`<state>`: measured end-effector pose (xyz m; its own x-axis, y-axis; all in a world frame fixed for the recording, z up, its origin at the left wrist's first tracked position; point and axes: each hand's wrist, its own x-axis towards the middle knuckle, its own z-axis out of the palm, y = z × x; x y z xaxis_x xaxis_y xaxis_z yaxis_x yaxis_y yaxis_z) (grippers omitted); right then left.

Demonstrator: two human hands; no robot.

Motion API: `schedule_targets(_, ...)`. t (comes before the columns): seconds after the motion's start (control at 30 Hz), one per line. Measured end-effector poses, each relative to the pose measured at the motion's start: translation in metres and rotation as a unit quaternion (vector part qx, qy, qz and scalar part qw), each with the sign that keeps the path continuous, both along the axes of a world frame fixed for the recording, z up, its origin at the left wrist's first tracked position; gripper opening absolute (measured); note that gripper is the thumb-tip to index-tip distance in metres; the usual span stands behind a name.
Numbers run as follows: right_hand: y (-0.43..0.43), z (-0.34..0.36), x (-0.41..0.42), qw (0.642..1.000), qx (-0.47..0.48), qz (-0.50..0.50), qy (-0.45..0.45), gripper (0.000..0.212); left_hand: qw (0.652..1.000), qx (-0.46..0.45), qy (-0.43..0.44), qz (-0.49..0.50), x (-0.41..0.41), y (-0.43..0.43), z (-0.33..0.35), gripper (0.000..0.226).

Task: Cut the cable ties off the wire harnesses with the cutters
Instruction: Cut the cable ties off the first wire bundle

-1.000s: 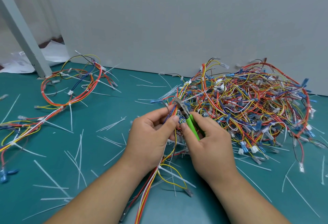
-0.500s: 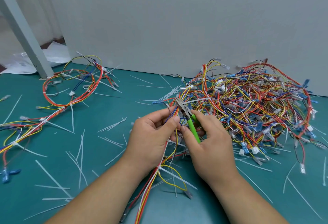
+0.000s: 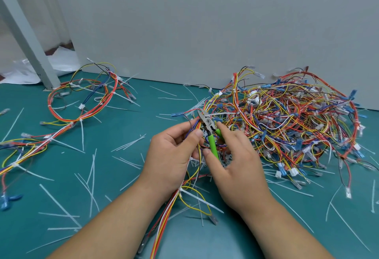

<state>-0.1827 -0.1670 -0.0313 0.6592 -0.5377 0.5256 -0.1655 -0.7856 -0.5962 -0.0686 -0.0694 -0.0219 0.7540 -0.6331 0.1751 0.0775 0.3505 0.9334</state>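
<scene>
head view: both hands meet at frame centre over a teal worktop (image 3: 123, 129). left hand (image 3: 174, 156) comes in from 7 o'clock, its grip pinching a harness (image 3: 164, 217) between thumb and curled fingers. the wires of that harness run from the fist down toward 6 o'clock, red, yellow, white and orange. a white tie (image 3: 181, 189) is wrapped on it just below the wrist, tail pointing to 4 o'clock.

right hand (image 3: 235, 168) comes in from 5 o'clock, grip wrapped on the green handles of the cutters (image 3: 209, 129), thumb on the near handle, index finger over the far one. the cutters' metal head points to 11 o'clock, tip right at the wires above the left thumb. jaws look close together; whether they bite a tie is too small to tell.

pile (image 3: 287, 125) of tangled harnesses with blue and white connectors lies at 3 o'clock from the hands, touching the grey wall (image 3: 205, 22). looped harness (image 3: 82, 102) lies at 10 o'clock, apart from the pile, another strand (image 3: 24, 146) at 9 o'clock. cut ties (image 3: 90, 187) are scattered all over the worktop. grey post (image 3: 26, 37) slants at 10 o'clock with a white sheet (image 3: 61, 61) behind it.
</scene>
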Motion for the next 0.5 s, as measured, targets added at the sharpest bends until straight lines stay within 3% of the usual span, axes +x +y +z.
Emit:
schedule_targets(0.3,-0.0039,-0.002,0.0021,1.0,0.017,-0.007,-0.014,0.036,1.0,0.002,0.005,0.011,0.0024,0.0002,-0.0001,0.02)
schedule_targets(0.5,-0.0082,-0.0035,0.0008,1.0,0.013,-0.015,-0.008,0.037,1.0,-0.003,-0.006,-0.005,0.0012,0.0001,-0.0002,0.022)
